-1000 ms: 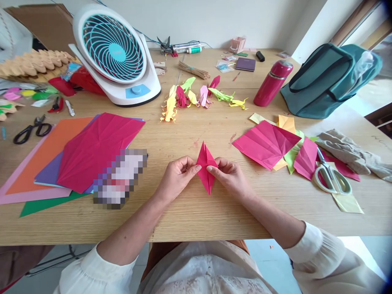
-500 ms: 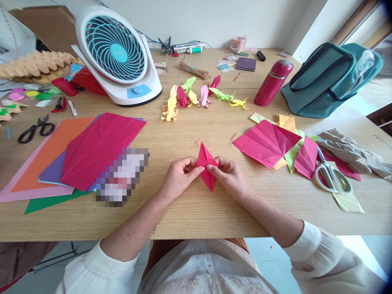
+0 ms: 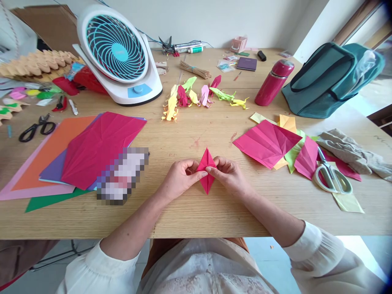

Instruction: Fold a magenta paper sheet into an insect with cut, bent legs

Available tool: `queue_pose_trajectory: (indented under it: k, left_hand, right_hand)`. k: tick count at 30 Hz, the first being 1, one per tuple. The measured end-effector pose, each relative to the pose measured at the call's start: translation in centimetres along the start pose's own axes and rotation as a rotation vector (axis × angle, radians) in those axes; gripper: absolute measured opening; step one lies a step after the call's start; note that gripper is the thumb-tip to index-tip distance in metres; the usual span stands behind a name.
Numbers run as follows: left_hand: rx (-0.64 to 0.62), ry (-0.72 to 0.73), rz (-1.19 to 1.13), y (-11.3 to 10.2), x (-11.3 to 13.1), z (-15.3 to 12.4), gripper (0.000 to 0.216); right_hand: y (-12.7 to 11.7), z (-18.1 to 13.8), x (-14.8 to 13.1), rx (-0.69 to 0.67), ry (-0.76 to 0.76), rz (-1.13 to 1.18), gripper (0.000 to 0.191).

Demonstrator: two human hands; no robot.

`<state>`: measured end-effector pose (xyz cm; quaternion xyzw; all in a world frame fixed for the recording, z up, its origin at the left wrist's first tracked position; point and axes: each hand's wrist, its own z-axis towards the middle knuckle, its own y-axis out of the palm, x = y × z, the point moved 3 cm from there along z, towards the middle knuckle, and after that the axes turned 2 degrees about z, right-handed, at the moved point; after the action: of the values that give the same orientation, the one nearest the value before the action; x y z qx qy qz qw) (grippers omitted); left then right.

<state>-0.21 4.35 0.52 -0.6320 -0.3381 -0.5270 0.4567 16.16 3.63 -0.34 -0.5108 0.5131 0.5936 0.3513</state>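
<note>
Your left hand (image 3: 183, 176) and right hand (image 3: 229, 174): fingers (image 3: 199, 177) pinched together on 2 sides of red paper diamond (image 3: 208, 183), near table's (image 3: 214, 218) front edge. Uneven pressure could skew its creases.

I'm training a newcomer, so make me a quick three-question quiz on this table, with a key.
1. True or false: the left grip and the right grip both hold the folded red paper.
2. Which is nearer the pale-handled scissors? A: fan. B: grey cloth.
3. Fill in: in this view, the red bottle appears between the paper figures and the ____ bag.

Key: 1 true; 2 B; 3 teal.
</note>
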Motion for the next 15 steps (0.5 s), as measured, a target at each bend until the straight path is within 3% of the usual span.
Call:
queue_pose_trajectory:
  k: [7,15]
  left_hand:
    - [0.018,-0.003,0.035,0.20,-0.11,-0.19,0.035]
    - [-0.022,0.021,-0.008,-0.12,0.41,-0.06,0.033]
  right_hand:
    - [0.33,-0.19,-0.26,-0.040,0.029,0.012,0.038]
    - [0.05,-0.09,-0.05,0.053,0.024,0.151,0.037]
